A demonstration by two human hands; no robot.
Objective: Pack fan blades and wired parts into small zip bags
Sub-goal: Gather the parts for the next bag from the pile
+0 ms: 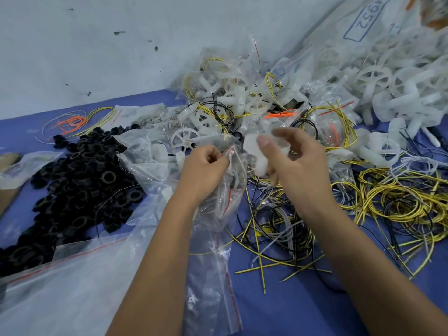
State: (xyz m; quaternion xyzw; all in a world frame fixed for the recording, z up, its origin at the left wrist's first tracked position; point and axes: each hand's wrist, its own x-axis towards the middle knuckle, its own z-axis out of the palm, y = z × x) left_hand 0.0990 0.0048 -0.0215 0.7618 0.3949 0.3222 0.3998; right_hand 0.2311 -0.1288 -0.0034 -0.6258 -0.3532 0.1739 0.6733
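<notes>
Surface: a blue cloth [278, 309] is spread under everything, and most of it is covered by parts.
Room: a pale wall [84, 44] with dark marks is seen behind the far edge of the cloth.
Far right: a big heap of white fan blades [392, 93] is piled against a white sack [339, 27] printed with blue numbers.
Far middle: a pile of filled small bags [232, 93] is seen, with fan wheels and yellow wire inside them.
Right: loose yellow and black wires [400, 202] are tangled on the cloth, spreading toward the near middle.
Left: a heap of black rings [80, 180] is partly covered by large clear bags [72, 282] with red zip lines.
Far left: a few orange and yellow wire strands [77, 122] are laid apart from the rest.
Left hand: the left hand [206, 166] is held at the middle with its fingers curled, and the mouth of a small zip bag [230, 187] is pinched between fingertips and thumb; the bag is hung down below the hand, just above the cloth.
Right hand: the right hand [298, 161] is raised just right of the bag's mouth, and a white fan blade [257, 151] is gripped between thumb and curled fingers, touching or nearly touching the bag's opening.
Arms: both bare forearms are stretched in from the near edge.
</notes>
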